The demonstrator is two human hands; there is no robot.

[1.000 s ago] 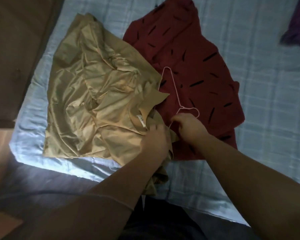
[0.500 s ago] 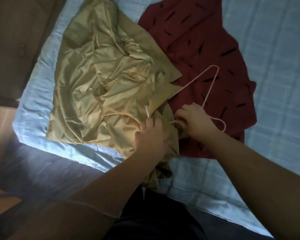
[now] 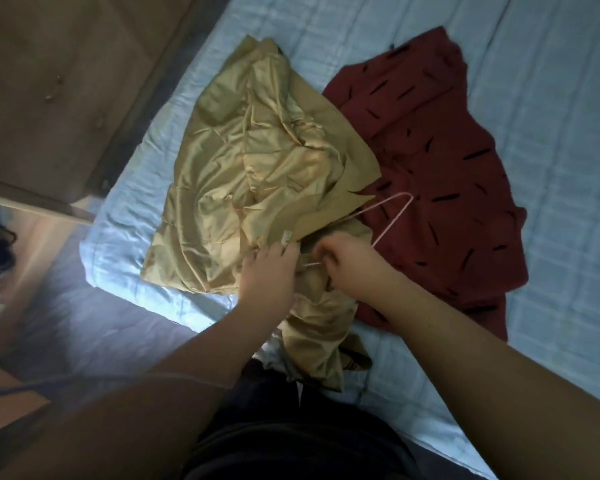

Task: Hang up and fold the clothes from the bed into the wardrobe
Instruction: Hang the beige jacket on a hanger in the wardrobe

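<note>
Head view, the only one. Gold satin garment [image 3: 250, 188] lay crumpled on the bed [image 3: 551, 98], at 11 o'clock from the hands. Its near end spilled over the mattress edge toward 6 o'clock, against the person's dark trousers [image 3: 291, 427]. Red garment with black dashes [image 3: 430, 168] lay flat just beside it at 2 o'clock, the gold one's edge overlapping it.

Left grip [image 3: 267, 275] was clenched on the gold garment's collar, fingers right by the neck label [image 3: 286, 237]. Likely it was pinning the neck opening so the hanger could go in. Right grip [image 3: 354, 268] was grasping the pink wire hanger [image 3: 392, 216] near its hook end; the hook itself was hidden in the fist. One hanger corner stuck out toward 1 o'clock over the red garment. One of its wires ran under the gold collar flap, and a short bit of wire showed between the two hands.

Judged: hanger mid-insertion, one shoulder going in, the other not yet. Satin looked slippery and could slide off thin wire unless the collar seated well.

Wooden furniture [image 3: 49, 81] stood at 10 o'clock beside the bed; possibly the wardrobe, couldn't tell. Nothing hung yet, both garments on the bed.
</note>
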